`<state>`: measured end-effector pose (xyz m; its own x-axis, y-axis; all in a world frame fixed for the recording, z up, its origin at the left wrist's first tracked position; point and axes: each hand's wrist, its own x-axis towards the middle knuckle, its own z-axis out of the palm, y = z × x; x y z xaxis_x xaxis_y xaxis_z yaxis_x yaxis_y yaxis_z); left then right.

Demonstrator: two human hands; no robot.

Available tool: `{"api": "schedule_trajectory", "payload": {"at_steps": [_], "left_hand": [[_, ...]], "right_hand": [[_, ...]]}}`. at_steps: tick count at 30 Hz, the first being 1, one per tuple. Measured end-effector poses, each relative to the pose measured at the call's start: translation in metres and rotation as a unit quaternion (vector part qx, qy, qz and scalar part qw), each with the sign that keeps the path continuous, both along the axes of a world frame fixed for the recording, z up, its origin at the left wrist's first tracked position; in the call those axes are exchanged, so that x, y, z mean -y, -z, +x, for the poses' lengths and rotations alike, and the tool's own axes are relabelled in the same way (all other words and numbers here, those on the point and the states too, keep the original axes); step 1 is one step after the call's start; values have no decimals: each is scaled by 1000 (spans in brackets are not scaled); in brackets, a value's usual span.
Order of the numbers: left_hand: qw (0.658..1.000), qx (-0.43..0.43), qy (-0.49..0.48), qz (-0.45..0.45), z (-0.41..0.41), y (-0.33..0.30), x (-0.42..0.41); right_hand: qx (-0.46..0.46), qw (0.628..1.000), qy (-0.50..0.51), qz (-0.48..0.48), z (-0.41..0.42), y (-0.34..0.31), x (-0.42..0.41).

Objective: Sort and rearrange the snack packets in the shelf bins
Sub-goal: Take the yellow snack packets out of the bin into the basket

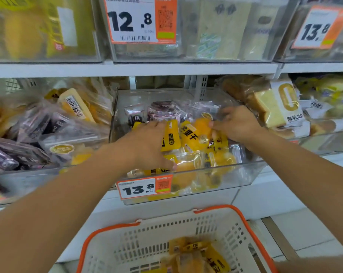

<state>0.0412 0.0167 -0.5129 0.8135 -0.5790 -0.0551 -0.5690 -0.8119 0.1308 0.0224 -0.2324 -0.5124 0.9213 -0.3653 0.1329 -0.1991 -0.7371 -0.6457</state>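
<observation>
middle bin: a clear plastic shelf bin sits at the front edge of the white metal shelf level below, with a white and orange price tag reading 13.8 on its front wall.
yellow packets: glossy yellow snack packets with black lettering fill the front half of the clear plastic shelf bin, heaped up to its front wall.
purple packets: clear and purple snack packets lie along the back wall of the same bin, behind the yellow ones.
left hand: the left hand lies palm down on the yellow packets toward the bin's left wall, fingers bent over them and thumb near the front wall; whether it grips any one packet i cannot tell.
right hand: the right hand reaches in by the bin's right wall, fingertips closed on the edge of a yellow packet in the heap.
left bin: a neighbouring clear bin holds mixed purple and yellow packets, blurred.
right bin: wrapped sliced bread in clear bags stands past the middle bin's right wall.
basket: a white plastic shopping basket with orange rim and handles sits below the shelf, a few yellow packets lying on its floor near the right side.
upper shelf: clear bins above carry price tags 12.8 and 13.8.
</observation>
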Motion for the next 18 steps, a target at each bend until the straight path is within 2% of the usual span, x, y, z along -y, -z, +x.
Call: {"api": "schedule_trajectory", "payload": {"at_steps": [3,4,6,9,11,13,15,18], "left_hand": [[998,-58,-24,25,19,12,5],[997,-75,-28,18,26,12,6],[995,-94,-18,-8,33,8,7],[999,-30,4,-32,36,5,5],[999,14,12,-45,30,-1,4],[996,61,14,-63,19,-11,3],[987,129,12,-99,4,-24,-1],[952,199,3,-232,-23,-53,-8]], "right_hand": [[41,976,-20,213,-8,-13,4],[32,968,-48,242,-14,-17,4],[13,966,-101,236,-26,-23,9],[-4,973,-147,180,-42,-31,20],[24,980,-153,128,-46,-35,29],[91,979,-154,95,-50,-41,34],[161,966,-173,108,-53,-50,37],[213,931,-209,208,-63,-68,38]]}}
